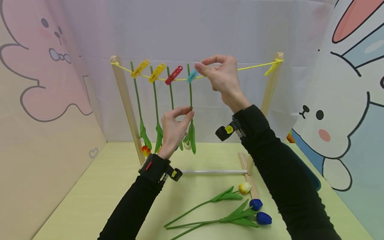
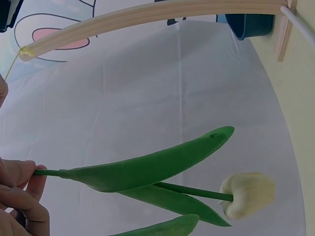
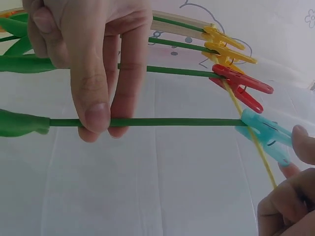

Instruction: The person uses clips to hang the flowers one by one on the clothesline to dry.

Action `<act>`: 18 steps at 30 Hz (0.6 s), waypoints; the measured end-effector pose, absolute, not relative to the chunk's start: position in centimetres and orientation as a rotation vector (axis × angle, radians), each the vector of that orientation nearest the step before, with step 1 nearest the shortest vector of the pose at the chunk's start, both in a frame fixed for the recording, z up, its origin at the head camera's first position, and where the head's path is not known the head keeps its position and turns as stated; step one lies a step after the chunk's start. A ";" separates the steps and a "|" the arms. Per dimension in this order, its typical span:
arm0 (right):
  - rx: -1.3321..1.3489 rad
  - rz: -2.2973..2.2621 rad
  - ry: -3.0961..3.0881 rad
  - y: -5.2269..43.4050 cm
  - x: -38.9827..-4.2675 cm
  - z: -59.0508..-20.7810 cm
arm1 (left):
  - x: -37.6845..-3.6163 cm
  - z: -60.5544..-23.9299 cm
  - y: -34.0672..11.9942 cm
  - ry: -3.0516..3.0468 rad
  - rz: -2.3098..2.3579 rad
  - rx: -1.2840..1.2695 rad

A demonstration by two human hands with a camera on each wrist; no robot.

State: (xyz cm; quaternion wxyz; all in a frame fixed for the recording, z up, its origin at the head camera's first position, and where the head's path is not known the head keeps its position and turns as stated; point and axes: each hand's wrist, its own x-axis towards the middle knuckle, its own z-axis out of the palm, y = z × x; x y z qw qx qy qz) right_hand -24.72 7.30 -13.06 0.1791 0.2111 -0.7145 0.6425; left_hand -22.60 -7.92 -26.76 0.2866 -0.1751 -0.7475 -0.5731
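Observation:
My left hand (image 1: pixel 175 128) pinches the green stem of a white tulip (image 2: pixel 248 194) between thumb and fingers, partway up the stem. The flower hangs head down, and its stem rises to the yellow string (image 3: pixel 263 164). A light-blue clothespin (image 3: pixel 263 135) sits where stem and string cross, its nose over both. My right hand (image 1: pixel 222 73) pinches the handle ends of that clothespin with thumb and finger. To the left, two yellow clothespins (image 1: pixel 140 69) and a red clothespin (image 1: pixel 174 75) hold other upside-down tulips on the string; my left hand partly hides their blooms.
Wooden posts (image 1: pixel 271 83) carry the string at both ends, joined low down by a white rod (image 1: pixel 214 172). On the table (image 1: pixel 90 200) lie a yellow-white tulip (image 1: pixel 244 188) and two blue tulips (image 1: pixel 264 218). A dark-blue container (image 2: pixel 251 25) stands at the right, partly behind my right sleeve.

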 end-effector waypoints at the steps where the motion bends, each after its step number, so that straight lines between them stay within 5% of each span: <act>1: 0.598 1.795 -2.040 7.4 -24.7 -13.0 | -22.6 -26.8 -7.9 -2.000 -1.524 -0.468; 18: 0.807 1.289 -2.111 10.0 -23.0 -15.3 | -22.5 -27.8 -7.6 -1.869 -1.183 -0.444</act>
